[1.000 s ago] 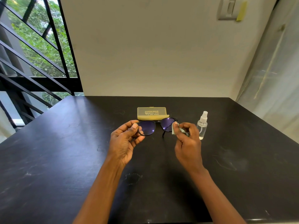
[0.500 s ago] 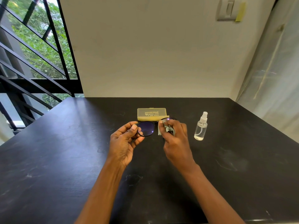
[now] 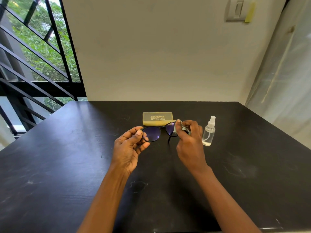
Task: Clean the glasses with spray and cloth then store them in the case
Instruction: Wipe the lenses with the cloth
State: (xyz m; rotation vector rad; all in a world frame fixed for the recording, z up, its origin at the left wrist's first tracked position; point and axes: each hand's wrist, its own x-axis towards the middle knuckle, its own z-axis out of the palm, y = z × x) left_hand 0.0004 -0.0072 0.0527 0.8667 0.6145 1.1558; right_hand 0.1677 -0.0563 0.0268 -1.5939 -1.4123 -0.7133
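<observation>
The left hand [image 3: 128, 149] is pinching the left rim of the dark-framed glasses [image 3: 152, 134] between thumb and fingers, holding them raised over the middle of the black tabletop [image 3: 67, 165]. That grip is small and sits at one end only, so a firm push from the other side could be twisting the frame or levering it out of the pinch, dropping it onto the tabletop. A thumb this close to the tinted lens may also be smearing it. Behind the glasses, toward the far edge, the yellow case [image 3: 157, 118] is lying closed; it will need opening before storing. The right hand [image 3: 189, 140] is gripping a bunched pale cloth [image 3: 178, 127], pressing it against the right lens. Its knuckles are working just beside the clear spray bottle [image 3: 209, 132], standing upright toward the right edge, and a wide wiping stroke could be knocking it over.
</observation>
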